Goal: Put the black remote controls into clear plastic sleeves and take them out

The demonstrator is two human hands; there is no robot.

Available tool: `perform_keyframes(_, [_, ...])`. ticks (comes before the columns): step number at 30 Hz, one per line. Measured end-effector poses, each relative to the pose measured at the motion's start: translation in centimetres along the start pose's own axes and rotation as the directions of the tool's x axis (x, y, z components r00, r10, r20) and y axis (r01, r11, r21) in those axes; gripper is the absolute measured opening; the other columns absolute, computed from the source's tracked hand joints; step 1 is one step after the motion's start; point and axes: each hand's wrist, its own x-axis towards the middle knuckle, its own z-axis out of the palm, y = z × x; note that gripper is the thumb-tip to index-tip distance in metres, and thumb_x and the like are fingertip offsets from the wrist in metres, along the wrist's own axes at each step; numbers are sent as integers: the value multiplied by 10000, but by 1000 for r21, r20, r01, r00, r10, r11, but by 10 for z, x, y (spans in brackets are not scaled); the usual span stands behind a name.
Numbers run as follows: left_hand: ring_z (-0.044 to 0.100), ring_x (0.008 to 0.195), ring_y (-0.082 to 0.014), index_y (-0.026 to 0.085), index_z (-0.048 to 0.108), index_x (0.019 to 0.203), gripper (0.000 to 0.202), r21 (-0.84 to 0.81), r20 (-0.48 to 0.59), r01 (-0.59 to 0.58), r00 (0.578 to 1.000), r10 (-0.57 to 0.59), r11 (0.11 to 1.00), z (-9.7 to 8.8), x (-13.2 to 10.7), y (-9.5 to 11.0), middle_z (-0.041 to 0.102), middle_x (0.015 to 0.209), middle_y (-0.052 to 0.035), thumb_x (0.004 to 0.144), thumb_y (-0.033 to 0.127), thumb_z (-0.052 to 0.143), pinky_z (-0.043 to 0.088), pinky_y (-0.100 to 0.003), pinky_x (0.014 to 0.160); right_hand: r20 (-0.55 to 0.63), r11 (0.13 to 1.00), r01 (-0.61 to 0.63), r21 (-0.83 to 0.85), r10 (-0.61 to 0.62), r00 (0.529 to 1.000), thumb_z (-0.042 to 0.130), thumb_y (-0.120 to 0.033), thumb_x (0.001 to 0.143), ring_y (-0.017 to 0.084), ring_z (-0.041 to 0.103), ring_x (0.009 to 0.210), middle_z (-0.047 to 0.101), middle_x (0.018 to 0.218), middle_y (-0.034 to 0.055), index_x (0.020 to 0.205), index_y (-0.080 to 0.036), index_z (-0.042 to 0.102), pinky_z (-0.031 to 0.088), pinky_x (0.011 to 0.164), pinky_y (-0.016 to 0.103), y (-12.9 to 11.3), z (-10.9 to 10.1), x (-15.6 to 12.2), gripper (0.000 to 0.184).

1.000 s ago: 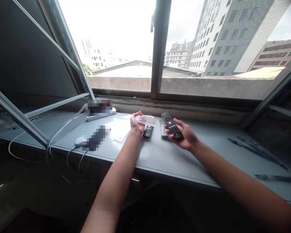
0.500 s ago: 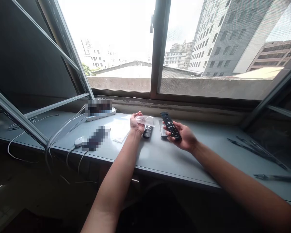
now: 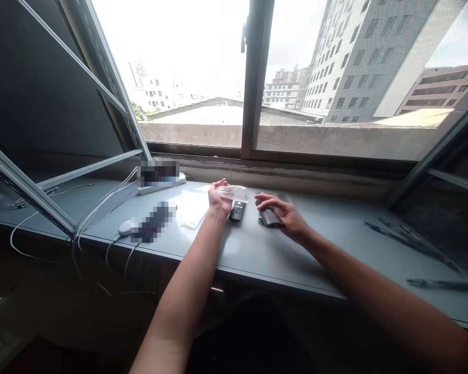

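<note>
My left hand [image 3: 219, 197] is closed on a clear plastic bag [image 3: 236, 194], which sticks out to the right over the table. Just below the bag a black remote control [image 3: 237, 211] lies with its buttons up. To the right, my right hand [image 3: 284, 210] grips another black remote control [image 3: 271, 217] from above, fingers curled over it. Its smooth dark side faces me, and its buttons are hidden. Behind that hand, a bit of clear plastic wrapping [image 3: 284, 198] shows, mostly covered by the fingers.
White plastic sheeting [image 3: 192, 215] lies left of my left arm. Farther left are a power strip [image 3: 179, 180], a round white charger [image 3: 125, 227] and white cables [image 3: 97, 208]. Several pens [image 3: 442, 284] rest at the right. Metal frames [image 3: 113, 98] slant up at the sides.
The remote in my right hand has turned from buttons showing to its smooth side showing. My right hand has rolled palm-down and its fingers now cover the remote. My left hand stays put.
</note>
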Motion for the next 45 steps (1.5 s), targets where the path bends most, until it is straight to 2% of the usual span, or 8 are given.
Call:
perform_keyframes(8, [667,635,-115,147,717,947,101,2,-4,-9,1000,9,1000,-1,2,0,706,805,-27,899,131,630,547,-229,659,15,1000,8,-24,-8,1000,979,-411,770,343,492,1540,756,1383,72,989,-326,886,358,1295,534,1,1,1,253])
perform_keyframes(11, [663,633,-140,144,727,979,161,-16,1,-10,1000,10,1000,0,-2,1,699,800,-48,969,246,603,552,-256,642,-20,997,-68,-27,67,998,971,-432,782,350,608,1416,790,1265,87,1059,-297,872,536,1137,498,-2,3,-1,323])
perform_keyframes(13, [671,640,-158,141,732,996,259,-34,9,-14,1000,15,999,1,-5,1,703,814,-68,1017,338,565,559,-276,647,-34,986,-163,13,164,986,926,-484,840,324,741,1159,808,1114,88,1092,-260,844,629,943,453,-7,5,-3,348])
perform_keyframes(18, [699,701,-166,143,743,1024,355,-67,0,-60,998,60,996,0,-7,3,726,871,-84,1065,402,504,577,-278,715,-23,976,-200,90,203,979,820,-554,939,212,722,666,725,793,46,968,-211,757,616,599,350,-17,10,-7,350])
perform_keyframes(26, [675,705,-167,148,746,1013,356,-74,10,-98,995,99,992,-1,-3,4,702,833,-79,1059,404,504,568,-276,718,-130,985,-86,-151,66,989,804,-452,958,171,661,609,714,785,23,1321,-228,788,516,480,272,-3,6,-7,428])
perform_keyframes(32, [643,669,-138,155,715,963,295,-78,83,-58,994,65,995,2,-5,2,653,793,-48,1035,384,542,540,-258,722,-25,982,-152,-117,150,988,822,-446,946,209,748,631,806,888,80,1413,-193,718,493,389,244,1,5,-8,541])
perform_keyframes(37, [594,613,-124,172,700,984,235,-92,104,-66,992,76,994,3,-8,2,600,723,-10,1016,348,547,522,-261,701,81,948,-318,32,315,946,819,-455,967,238,794,621,834,966,140,1390,-173,667,512,364,236,-3,6,-7,531])
perform_keyframes(45, [490,537,-98,169,673,1032,236,-98,140,-101,984,114,990,4,-9,4,487,668,38,1035,333,504,474,-246,624,302,751,-600,274,525,795,699,-322,1012,241,791,606,828,955,158,1345,-154,600,559,371,248,-13,3,-5,386])
